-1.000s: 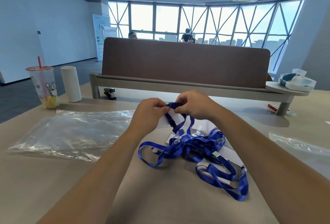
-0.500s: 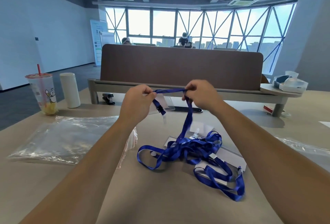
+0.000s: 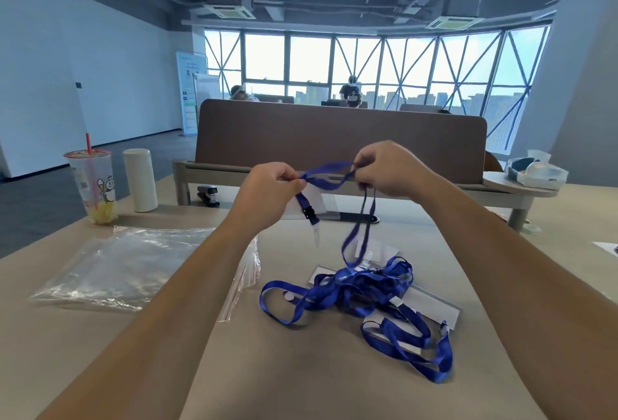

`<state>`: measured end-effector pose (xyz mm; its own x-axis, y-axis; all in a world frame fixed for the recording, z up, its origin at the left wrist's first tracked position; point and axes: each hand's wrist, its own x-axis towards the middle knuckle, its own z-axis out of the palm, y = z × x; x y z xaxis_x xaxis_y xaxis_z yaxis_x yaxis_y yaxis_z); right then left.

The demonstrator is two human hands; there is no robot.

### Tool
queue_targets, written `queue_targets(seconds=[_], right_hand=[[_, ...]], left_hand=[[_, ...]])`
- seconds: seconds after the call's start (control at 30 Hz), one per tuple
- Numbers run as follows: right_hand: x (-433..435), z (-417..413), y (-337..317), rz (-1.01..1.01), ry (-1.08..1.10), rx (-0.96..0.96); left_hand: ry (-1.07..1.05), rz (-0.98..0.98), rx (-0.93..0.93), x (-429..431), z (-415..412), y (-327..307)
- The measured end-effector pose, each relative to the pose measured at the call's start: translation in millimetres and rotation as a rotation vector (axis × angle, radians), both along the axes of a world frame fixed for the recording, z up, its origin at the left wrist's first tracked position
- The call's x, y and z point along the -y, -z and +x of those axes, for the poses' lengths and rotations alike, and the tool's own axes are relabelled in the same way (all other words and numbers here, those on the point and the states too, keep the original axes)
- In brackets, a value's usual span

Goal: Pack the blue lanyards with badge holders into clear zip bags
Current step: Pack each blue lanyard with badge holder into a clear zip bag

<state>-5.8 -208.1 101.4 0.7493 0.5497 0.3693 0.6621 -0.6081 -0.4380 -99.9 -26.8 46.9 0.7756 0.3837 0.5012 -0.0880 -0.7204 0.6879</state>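
The blue lanyard (image 3: 326,173) was held up above the table (image 3: 301,379) between both hands. The left hand (image 3: 267,192) pinched the strap just above its black buckle (image 3: 309,212), and the right hand (image 3: 388,172) pinched the loop with its fingers curled closed on it. From the right hand the strap hung down into the pile of other lanyards (image 3: 361,289), which lay beside the clear zip bags (image 3: 133,265). The danger, I think, was there: if the strap was tangled in the pile, an upward pull could tighten a knot, lift the whole pile, or drag the badge holders (image 3: 431,302) along.
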Motion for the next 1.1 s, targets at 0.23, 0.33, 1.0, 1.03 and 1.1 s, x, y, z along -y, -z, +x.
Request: queue_targets(seconds=[0.23,0.33,1.0,1.03,1.1], right_hand=[[-2,7,48,0.217,-0.125,-0.432],[-8,14,65,0.272,-0.133,-0.517],[-23,41,103,0.4,-0.253,-0.57],[-22,43,105,0.419,-0.256,-0.571],[-23,45,109,0.419,-0.216,-0.5]], left_hand=[[0.027,0.025,-0.215,4,6,42],[0.076,-0.053,-0.298,-3,9,60],[0.273,-0.491,-0.39,-32,5,83],[0.295,-0.572,-0.38,-34,3,82],[0.323,-0.646,-0.376,-35,0,82]])
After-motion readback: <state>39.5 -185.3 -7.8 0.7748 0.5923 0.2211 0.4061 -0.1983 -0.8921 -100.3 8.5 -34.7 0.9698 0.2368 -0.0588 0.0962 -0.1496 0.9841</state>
